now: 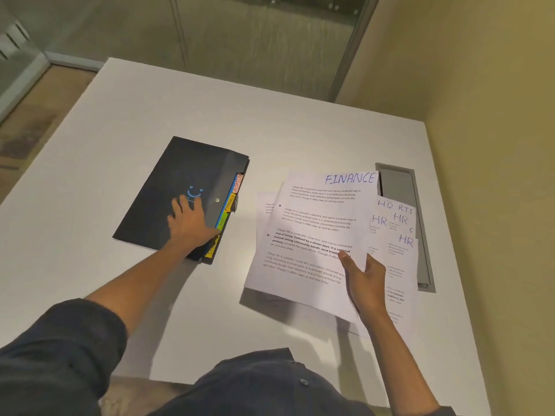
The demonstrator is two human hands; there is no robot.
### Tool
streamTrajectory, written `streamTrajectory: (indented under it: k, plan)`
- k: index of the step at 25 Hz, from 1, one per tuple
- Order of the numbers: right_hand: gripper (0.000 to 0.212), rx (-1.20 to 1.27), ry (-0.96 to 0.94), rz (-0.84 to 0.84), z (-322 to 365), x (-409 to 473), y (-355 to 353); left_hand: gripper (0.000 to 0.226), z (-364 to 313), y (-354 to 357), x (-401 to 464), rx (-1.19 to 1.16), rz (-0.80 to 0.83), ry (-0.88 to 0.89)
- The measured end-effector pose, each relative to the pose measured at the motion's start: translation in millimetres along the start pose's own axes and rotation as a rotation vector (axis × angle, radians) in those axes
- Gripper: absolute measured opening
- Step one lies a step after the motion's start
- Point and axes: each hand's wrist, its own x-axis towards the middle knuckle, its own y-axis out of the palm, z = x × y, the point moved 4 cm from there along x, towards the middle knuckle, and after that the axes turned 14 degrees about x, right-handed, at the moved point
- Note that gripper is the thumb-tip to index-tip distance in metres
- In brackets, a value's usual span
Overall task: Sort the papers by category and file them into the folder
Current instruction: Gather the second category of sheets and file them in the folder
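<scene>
A black folder with a blue smiley lies closed on the white table, left of centre. Coloured tabs marked ADMIN, FINANCE and HR stick out along its right edge. My left hand rests flat on the cover, its thumb at the tabbed edge. My right hand pinches a printed sheet headed FINANCE and holds it lifted above the table. Beneath and to the right lie several sheets marked HR, fanned out.
The white table stands against a beige wall on the right. A grey cable hatch is set into the table behind the HR sheets. Another sheet peeks out left of the FINANCE page.
</scene>
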Motion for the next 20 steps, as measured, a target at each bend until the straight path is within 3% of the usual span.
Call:
streamTrajectory:
  k: [5, 12, 16, 20]
  plan:
    - [0.025, -0.015, -0.013, 0.04, -3, 6, 6, 0.088, -8, -2, 1, 0.071, 0.092, 0.13]
    - [0.028, -0.007, 0.006, 0.073, -5, 12, 11, 0.072, -18, -31, -12, 0.203, -0.058, 0.308]
    - [0.026, -0.004, 0.013, 0.088, -6, 14, 17, 0.037, -12, -32, -19, 0.316, -0.098, 0.323]
    - [0.021, 0.006, 0.044, 0.102, -10, 16, 25, 0.027, -13, -28, -29, 0.36, -0.104, 0.316]
